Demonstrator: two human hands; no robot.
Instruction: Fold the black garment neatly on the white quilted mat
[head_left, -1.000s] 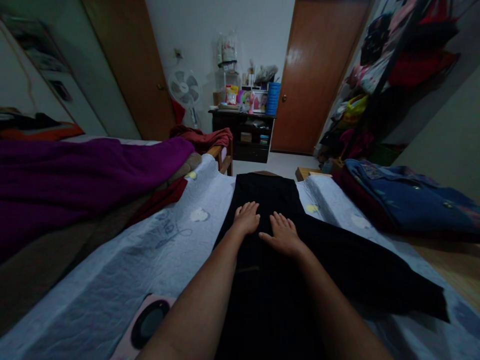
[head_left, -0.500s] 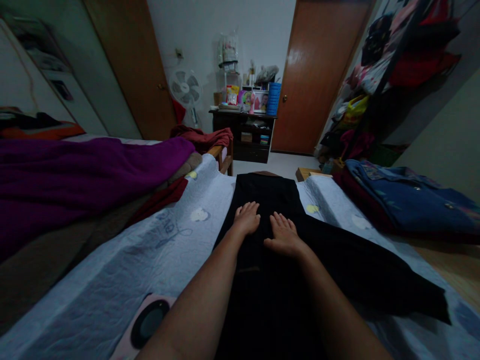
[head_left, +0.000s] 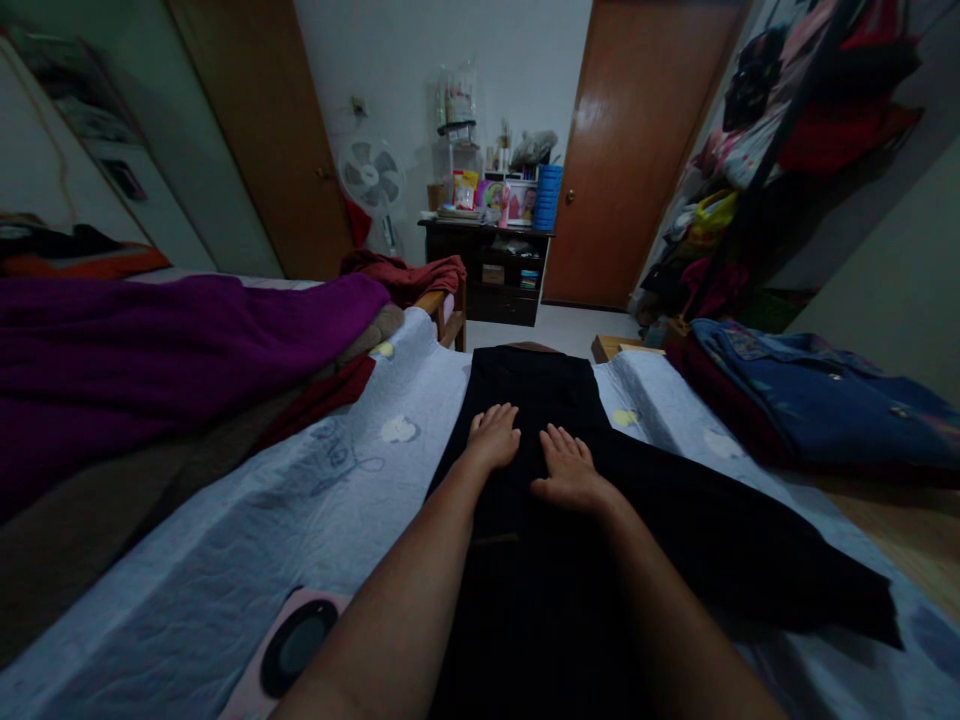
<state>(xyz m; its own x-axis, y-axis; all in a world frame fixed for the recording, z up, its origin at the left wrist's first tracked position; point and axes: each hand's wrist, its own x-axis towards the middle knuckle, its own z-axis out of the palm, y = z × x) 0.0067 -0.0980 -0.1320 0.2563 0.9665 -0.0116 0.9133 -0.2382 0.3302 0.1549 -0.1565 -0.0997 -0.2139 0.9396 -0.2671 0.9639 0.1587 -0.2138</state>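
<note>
A black garment [head_left: 532, 390] lies spread over the pale patterned bed sheet [head_left: 300, 520], one sleeve stretched out to the right. My left hand [head_left: 496, 437] rests flat on its upper part, palm down, fingers spread. Just to the right, my right hand [head_left: 568, 468] also lies palm down on the black cloth, with its thumb pointing toward the left hand. Neither hand grips anything, and a small gap separates them. My forearms hide part of the garment.
Purple cloth [head_left: 180, 350] and a dark red cloth [head_left: 322, 400] lie at the left. A pink object with a dark round part [head_left: 300, 645] is by my left forearm. Folded blue clothing [head_left: 832, 395] sits at the right. Beyond the bed are a fan [head_left: 370, 175] and a cabinet [head_left: 480, 245].
</note>
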